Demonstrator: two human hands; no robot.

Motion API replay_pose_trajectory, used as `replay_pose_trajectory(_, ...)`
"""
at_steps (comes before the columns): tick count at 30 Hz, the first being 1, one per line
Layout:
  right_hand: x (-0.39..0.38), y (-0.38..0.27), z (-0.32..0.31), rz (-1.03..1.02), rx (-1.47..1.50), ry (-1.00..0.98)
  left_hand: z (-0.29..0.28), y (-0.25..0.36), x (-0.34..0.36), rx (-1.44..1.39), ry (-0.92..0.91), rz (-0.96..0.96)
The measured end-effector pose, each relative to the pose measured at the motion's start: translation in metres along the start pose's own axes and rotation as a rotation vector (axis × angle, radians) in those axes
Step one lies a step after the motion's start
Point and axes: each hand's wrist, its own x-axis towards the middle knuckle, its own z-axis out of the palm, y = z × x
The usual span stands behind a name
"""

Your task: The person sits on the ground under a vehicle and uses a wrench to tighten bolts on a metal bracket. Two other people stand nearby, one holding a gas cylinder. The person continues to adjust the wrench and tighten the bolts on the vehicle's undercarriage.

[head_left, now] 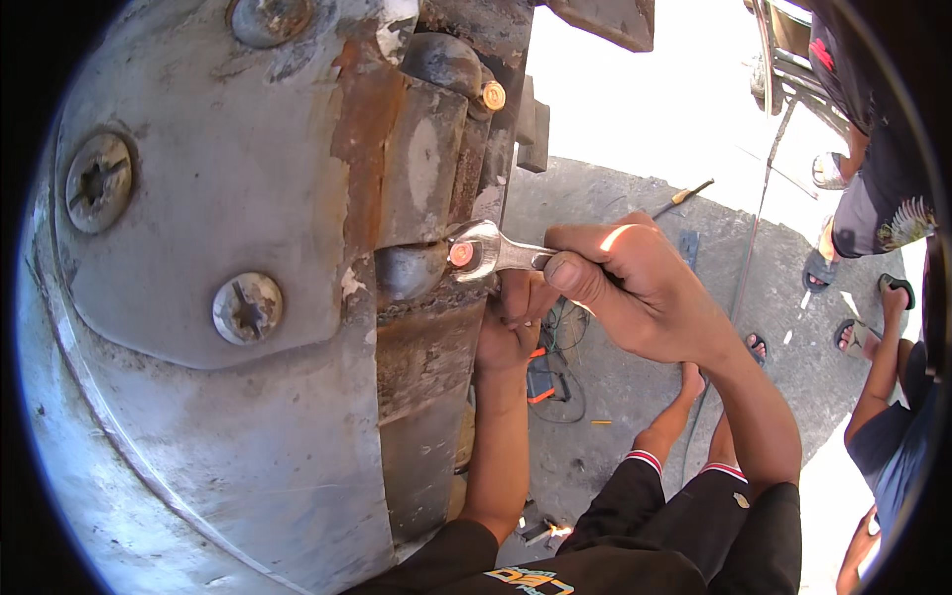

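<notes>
My right hand point(650, 288) is closed round the handle of a shiny steel wrench point(518, 256), the thumb pressed along it. The wrench's head sits around a copper-coloured bolt end point(461, 255) at the edge of a large grey metal body point(198, 397). Just below the wrench, my left hand point(511, 322) is held up close against the metal edge with its fingers curled. Part of those fingers is hidden, and what they hold, if anything, does not show. A second copper-coloured bolt end point(494, 95) sticks out higher up, beside a rounded lug.
Slotted round screw heads point(248, 308) stud the metal plate at left. On the concrete floor lie an orange-and-black device point(540, 377) with cables and a yellow-handled tool point(684, 195). Other people in sandals point(820, 268) are at the right. A metal block point(605, 20) juts out at the top.
</notes>
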Motion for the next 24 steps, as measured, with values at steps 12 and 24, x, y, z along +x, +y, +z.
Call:
replay_pose_trajectory(12,0.005,0.001,0.002,0.043,0.012,0.018,0.013,0.003,0.015,0.144,0.071,0.023)
replay_pose_trajectory(24,-0.026,-0.049,0.121,0.354,0.918,0.432,0.003,0.006,0.020,0.141,-0.153,0.174)
